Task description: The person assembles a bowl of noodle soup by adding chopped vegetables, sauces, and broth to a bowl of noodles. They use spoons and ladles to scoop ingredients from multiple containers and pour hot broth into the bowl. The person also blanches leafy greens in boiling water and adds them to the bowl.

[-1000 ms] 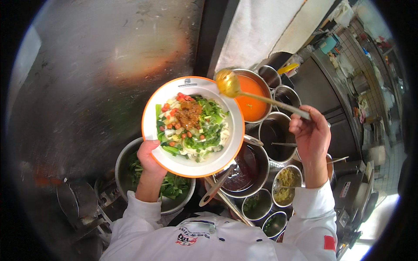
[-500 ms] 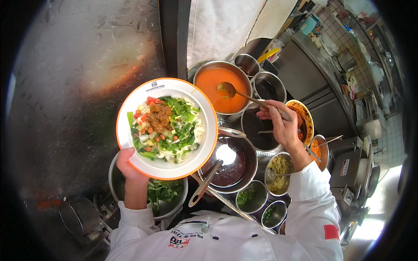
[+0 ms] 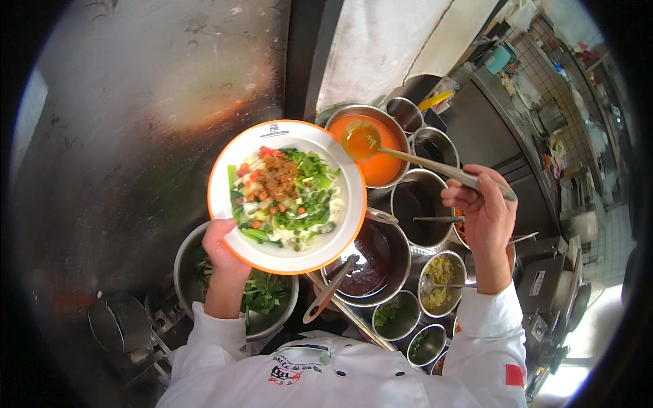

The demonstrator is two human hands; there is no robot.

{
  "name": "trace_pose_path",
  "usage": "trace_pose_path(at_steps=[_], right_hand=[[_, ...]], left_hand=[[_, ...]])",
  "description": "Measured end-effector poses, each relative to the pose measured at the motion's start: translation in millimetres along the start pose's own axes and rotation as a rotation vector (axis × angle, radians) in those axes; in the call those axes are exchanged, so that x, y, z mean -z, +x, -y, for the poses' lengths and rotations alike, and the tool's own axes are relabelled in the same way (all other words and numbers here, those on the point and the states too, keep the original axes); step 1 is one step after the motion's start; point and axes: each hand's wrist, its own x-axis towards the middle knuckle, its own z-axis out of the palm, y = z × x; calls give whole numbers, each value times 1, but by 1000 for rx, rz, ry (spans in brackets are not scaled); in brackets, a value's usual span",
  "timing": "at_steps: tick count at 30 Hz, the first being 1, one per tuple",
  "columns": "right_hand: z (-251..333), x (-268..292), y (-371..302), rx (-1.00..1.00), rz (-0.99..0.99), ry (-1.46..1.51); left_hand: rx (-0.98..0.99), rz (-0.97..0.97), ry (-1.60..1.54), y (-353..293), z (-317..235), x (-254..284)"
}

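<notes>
Left grip (image 3: 226,246) is holding the bowl (image 3: 219,180) above the metal pots (image 3: 185,272), noodles (image 3: 335,212), greens (image 3: 307,175), brown topping (image 3: 277,179) already sitting inside; right grip (image 3: 488,205) is clutching a ladle (image 3: 360,141) beside it, seemingly loaded, nothing pouring yet.

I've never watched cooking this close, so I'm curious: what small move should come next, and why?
Probably shift the long-handled metal ladle leftward over the white, orange-rimmed round bowl: the ladle appears to hold amber liquid near the bowl's edge, while the right hand grips it and the left hand holds the bowl.
</notes>
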Motion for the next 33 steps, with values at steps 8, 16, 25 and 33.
trace_pose_path(at_steps=[8,16,25,33], right_hand=[[-8,-33,-30,125,189,-97],[-33,25,23,-341,-101,504],[-71,49,58,-393,-109,82],[-7,255,42,-291,-41,-1167]], left_hand=[[32,158,-131,5,4,1],[-7,138,-85,8,8,1],[-140,-20,16,-18,-3,-13],[-101,-21,143,-98,-16,-57]])
